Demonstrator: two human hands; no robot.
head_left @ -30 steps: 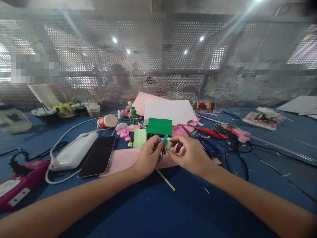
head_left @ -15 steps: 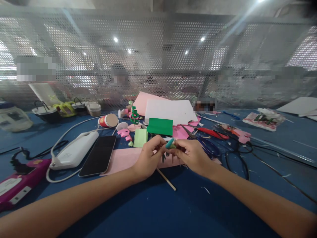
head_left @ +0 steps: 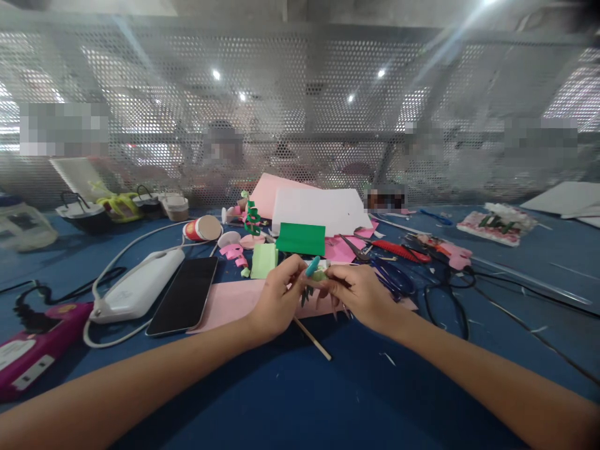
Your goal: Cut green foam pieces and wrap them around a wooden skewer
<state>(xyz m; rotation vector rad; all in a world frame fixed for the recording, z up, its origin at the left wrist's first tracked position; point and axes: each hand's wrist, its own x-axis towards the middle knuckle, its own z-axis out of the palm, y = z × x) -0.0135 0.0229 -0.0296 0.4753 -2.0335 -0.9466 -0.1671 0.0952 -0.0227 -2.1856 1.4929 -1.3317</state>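
Observation:
My left hand [head_left: 279, 297] and my right hand [head_left: 363, 297] meet in the middle, just above a pink paper strip [head_left: 237, 300]. Both pinch a small light green paper piece [head_left: 319, 275] between their fingertips. A glossy teal oblong [head_left: 312, 266] shows at my left fingertips; whether it is a long nail or a separate part, I cannot tell. Dark green slivers [head_left: 305, 295] hang below my left fingers, partly hidden. Under my left hand a thin wooden stick [head_left: 314, 339] pokes out toward me. Just behind the hands lie a green sheet [head_left: 300, 239] and a light green pad [head_left: 264, 260].
On the left are a black phone [head_left: 185, 295], a white power bank [head_left: 140, 284] and a magenta power strip [head_left: 32, 347]. To the right lie blue-handled scissors [head_left: 394, 279], a red cutter [head_left: 400, 251] and a pink glue gun [head_left: 454, 255] with its cord. White sheets [head_left: 321, 209] stand behind.
The teal oblong has tilted more upright and shifted slightly left. More of the light green paper piece now shows between the fingertips. The hands stay nearly in place.

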